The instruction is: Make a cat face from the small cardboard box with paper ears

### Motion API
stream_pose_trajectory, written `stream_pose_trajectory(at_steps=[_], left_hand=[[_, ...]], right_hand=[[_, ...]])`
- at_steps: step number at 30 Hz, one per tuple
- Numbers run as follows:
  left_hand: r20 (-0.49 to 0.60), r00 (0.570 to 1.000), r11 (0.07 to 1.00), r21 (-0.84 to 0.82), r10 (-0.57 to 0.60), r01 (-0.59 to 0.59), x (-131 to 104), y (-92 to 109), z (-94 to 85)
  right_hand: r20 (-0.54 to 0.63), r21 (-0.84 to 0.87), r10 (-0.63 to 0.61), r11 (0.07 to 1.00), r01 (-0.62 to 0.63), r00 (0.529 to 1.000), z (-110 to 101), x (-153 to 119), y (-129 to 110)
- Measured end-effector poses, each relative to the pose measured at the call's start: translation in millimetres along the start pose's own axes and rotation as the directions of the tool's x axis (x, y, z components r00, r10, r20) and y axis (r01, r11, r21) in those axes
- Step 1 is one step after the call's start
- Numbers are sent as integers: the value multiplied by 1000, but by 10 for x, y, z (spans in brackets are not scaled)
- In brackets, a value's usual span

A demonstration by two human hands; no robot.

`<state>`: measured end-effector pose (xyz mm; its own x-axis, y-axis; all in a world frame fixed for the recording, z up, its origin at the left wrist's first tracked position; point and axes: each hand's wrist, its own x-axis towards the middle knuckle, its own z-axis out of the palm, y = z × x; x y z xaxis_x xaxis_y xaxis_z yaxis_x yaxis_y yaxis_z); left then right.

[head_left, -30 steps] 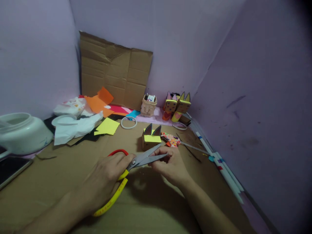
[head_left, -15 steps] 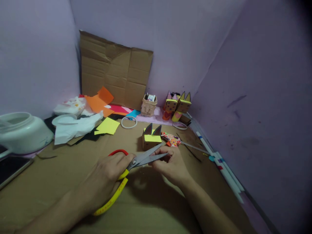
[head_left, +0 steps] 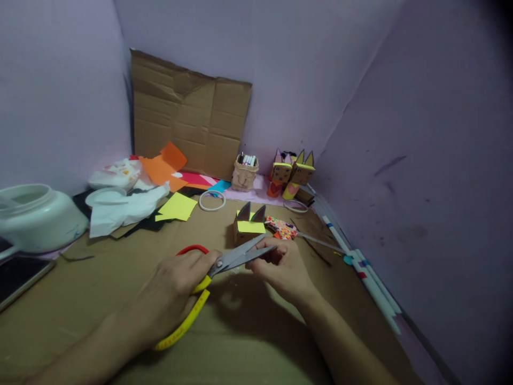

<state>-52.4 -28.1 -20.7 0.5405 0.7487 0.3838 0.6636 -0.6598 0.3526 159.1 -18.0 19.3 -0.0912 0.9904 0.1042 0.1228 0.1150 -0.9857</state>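
Observation:
My left hand (head_left: 176, 289) is closed round the handles of a pair of scissors (head_left: 236, 256), one loop red and the other yellow. The blades point right and stand a little apart, reaching to the fingers of my right hand (head_left: 282, 270). Those fingers are pinched together by the blade tips; what they hold is hidden or too small to name. Just beyond the blades sits a small cardboard box (head_left: 249, 229) with a yellow top and two dark pointed ears. A flowered scrap (head_left: 281, 228) lies beside it on the right.
Two cardboard figures with ears (head_left: 298, 174) stand at the back near a holder of markers (head_left: 245, 174). Yellow paper (head_left: 177, 207), white tissue (head_left: 128, 211) and a pale bowl (head_left: 44, 219) lie left, with a phone (head_left: 24, 278) in front. White tubes (head_left: 377, 289) run along the right wall.
The scissor blades have closed slightly, and the scissors have shifted a touch. My right hand stays in nearly the same spot. The other things have not moved.

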Motion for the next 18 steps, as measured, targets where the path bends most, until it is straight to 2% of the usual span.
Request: stream_pose_trajectory(at_steps=[4, 7, 10, 12, 15, 18], left_hand=[[-32, 997, 991, 119, 69, -65, 2, -13, 2], [-19, 996, 974, 213, 84, -78, 21, -11, 7], [-20, 995, 956, 279, 100, -90, 50, 3, 11], [-19, 994, 944, 316, 107, -95, 61, 6, 21], [-9, 993, 926, 363, 117, -106, 59, -1, 43], [-7, 990, 907, 403, 138, -123, 48, -5, 55]], right_hand=[[58, -2, 99, 995, -99, 993, -82, 25, 72], [98, -159, 175, 974, -158, 980, -204, 40, 188], [32, -363, 146, 923, -125, 989, -362, 45, 274], [3, -420, 114, 902, -102, 994, -461, 43, 288], [-13, -405, 133, 905, -127, 991, -566, 28, 249], [-190, -328, 22, 941, -84, 982, -617, -13, 178]])
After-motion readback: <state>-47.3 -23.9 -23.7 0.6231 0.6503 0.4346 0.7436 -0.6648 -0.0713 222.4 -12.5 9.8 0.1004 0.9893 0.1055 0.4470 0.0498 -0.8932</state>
